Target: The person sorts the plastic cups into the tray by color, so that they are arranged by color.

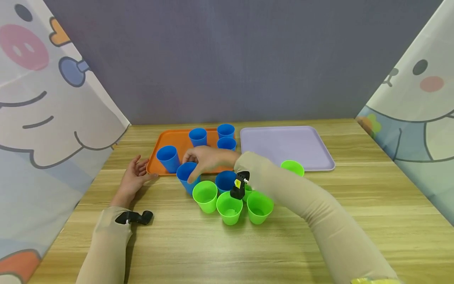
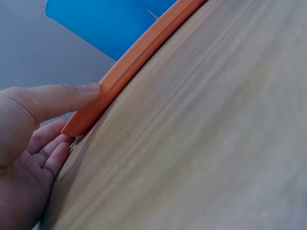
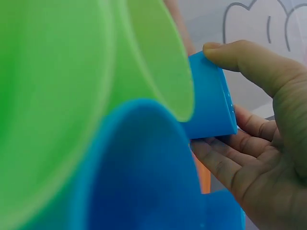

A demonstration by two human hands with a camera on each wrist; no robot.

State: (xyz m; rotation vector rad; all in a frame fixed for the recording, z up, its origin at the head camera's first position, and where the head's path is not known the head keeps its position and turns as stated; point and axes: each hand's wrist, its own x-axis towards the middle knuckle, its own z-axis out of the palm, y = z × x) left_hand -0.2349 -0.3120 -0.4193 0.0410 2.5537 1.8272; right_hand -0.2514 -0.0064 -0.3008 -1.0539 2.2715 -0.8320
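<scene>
My right hand [image 1: 205,157] grips a blue cup [image 1: 185,177] at its rim, thumb on the near side and fingers on the far side. The cup stands tilted by the front edge of the orange tray [image 1: 177,138]. At that tray's front left corner, my left hand [image 1: 133,179] holds the edge between thumb and fingers; the left wrist view shows the thumb [image 2: 72,98] against the rim. Several blue cups [image 1: 168,157] stand on the tray. Another blue cup [image 1: 224,179] is among the green cups [image 1: 205,195] in front, partly behind my right wrist.
A pale purple tray [image 1: 283,144] lies at the back right, with a lone green cup [image 1: 292,167] at its front edge, partly behind my right sleeve. A grey wall [image 1: 220,63] rises behind the wooden table [image 1: 184,252]. Printed cloths [image 1: 53,98] hang at both sides.
</scene>
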